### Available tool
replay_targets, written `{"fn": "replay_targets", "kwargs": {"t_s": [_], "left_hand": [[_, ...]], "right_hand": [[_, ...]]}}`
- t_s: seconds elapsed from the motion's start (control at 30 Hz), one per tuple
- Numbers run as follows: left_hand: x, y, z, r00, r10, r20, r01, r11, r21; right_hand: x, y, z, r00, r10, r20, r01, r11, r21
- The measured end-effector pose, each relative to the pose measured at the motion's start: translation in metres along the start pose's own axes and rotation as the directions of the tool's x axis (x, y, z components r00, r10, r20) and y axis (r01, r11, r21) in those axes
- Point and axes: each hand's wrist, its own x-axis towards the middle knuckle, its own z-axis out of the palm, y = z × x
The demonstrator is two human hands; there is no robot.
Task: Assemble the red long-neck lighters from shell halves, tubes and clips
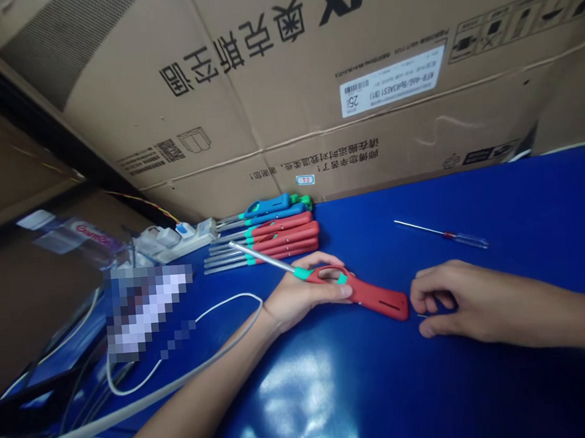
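Large brown cardboard carton (264, 94) behind glossy blue tabletop (533, 215). On tabletop, row of long-nozzled lighters: two blue lighters (271, 207), four red lighters (284, 236). Left hand (308, 298) clamped on fifth red lighter (381, 297), steel nozzle angled up-left. Right hand (459, 304) just beside it, thumb and fingers together on tiny metal pin (421, 315). Thin red-and-clear screwdriver (444, 234) lies apart.

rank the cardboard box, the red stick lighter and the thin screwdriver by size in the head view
1. Cardboard box
2. Red stick lighter
3. Thin screwdriver
The lighter lies nearer the camera, so its lead over the screwdriver is unsure.
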Motion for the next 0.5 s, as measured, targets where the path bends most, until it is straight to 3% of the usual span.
{"fn": "replay_targets", "kwargs": {"t_s": [0.17, 0.5], "left_hand": [[0.001, 0.000, 0.000, 1.000, 0.000, 0.004, 0.000, 1.000, -0.003], [0.001, 0.001, -0.002, 1.000, 0.007, 0.000, -0.007, 0.999, 0.032]], "right_hand": [[0.003, -0.006, -0.001, 1.000, 0.022, 0.015, -0.022, 0.999, 0.029], [-0.003, -0.020, -0.015, 0.997, 0.078, -0.018, -0.079, 0.994, -0.081]]}}
